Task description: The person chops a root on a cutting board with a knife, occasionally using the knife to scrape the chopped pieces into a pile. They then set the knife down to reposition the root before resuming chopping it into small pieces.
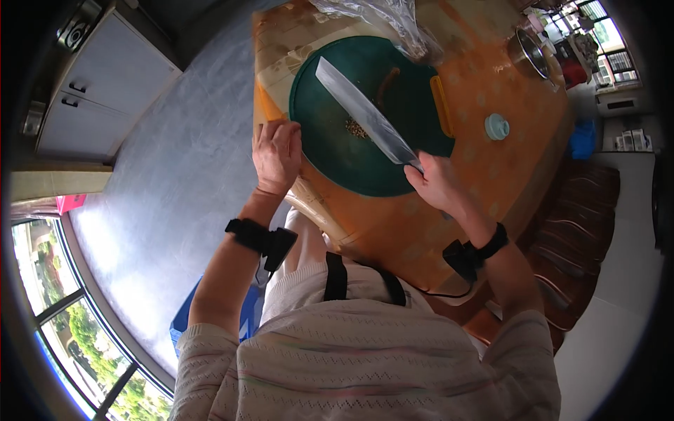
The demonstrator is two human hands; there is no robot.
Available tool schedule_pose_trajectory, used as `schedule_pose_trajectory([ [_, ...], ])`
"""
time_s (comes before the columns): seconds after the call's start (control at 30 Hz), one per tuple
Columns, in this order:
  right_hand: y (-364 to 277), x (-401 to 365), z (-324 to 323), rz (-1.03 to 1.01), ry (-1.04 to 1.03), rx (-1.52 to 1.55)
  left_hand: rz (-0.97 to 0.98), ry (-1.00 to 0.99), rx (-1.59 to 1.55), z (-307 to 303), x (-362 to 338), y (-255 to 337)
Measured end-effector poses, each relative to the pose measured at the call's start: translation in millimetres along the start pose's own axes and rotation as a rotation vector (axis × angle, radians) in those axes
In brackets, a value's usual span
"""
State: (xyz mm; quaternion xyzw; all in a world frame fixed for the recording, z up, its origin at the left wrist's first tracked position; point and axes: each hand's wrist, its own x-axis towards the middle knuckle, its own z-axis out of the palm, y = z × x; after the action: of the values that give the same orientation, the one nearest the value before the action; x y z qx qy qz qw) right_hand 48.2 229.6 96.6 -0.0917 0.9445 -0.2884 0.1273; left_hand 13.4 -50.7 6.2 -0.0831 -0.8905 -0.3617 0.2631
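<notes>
My right hand (439,184) grips the handle of a large kitchen knife (361,105), its broad blade slanting up and left over a green cutting board (323,151). Beside the blade's middle lies a small heap of chopped bits (356,128). A thin brown stick-like piece (386,85) rests on the board's far side. At the left rim is my left hand (277,154), fingers curled and closed, fingertips right at the board's edge; what they hold, if anything, is hidden. A yellow handle (441,105) runs along the board's right side.
A clear plastic bag (382,21) lies behind the board on the orange-covered table (484,91). To the right are a pale green lid-like object (496,127) and a metal bowl (528,53). A brown bench (572,231) stands along the table's right side.
</notes>
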Motion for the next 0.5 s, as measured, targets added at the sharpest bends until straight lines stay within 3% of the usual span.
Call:
schedule_pose_trajectory([
  [0.13,5,-32,-15,-0.028,0.029,-0.051,-0.135,-0.009,0.098,20,7,-10],
  [0.3,39,-66,-14,-0.184,0.089,-0.257,-0.109,0.056,0.208,28,3,-11],
  [0.4,56,-69,-5,-0.184,0.189,-0.282,-0.105,0.046,0.223,26,4,-10],
  [0.5,71,-67,1,-0.06,0.238,-0.281,-0.102,0.038,0.221,26,4,-10],
])
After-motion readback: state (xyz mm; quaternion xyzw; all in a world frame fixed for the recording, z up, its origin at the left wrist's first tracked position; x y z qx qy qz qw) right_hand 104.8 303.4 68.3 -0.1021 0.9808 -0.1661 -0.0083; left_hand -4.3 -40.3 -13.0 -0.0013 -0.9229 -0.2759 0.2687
